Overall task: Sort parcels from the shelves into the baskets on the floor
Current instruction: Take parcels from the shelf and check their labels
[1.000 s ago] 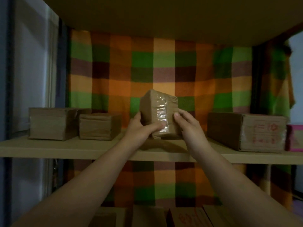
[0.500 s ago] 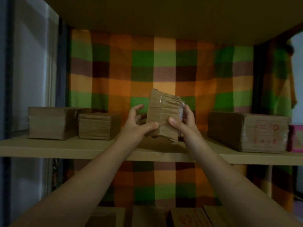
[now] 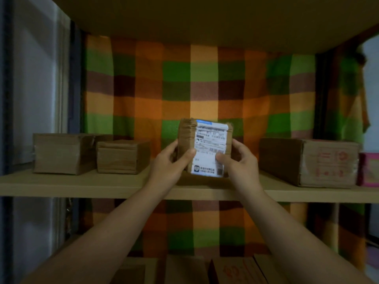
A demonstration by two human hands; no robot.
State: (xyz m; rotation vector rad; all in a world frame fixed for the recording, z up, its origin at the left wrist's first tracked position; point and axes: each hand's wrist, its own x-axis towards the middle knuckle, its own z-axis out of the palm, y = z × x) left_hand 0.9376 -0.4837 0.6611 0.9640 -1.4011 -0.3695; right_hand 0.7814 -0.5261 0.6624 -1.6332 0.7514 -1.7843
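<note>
You hold one parcel above the shelf.
Your left hand and right hand close their fingers on its sides, its white label facing you.

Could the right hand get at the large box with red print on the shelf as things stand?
Probably not yet: the right hand and left hand both grip the labelled parcel. The red-printed box sits unobstructed on the shelf beside it.

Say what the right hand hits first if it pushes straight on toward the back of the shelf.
The right hand is already on the labelled parcel. Behind that, probably the checked curtain; depth is unclear.
</note>
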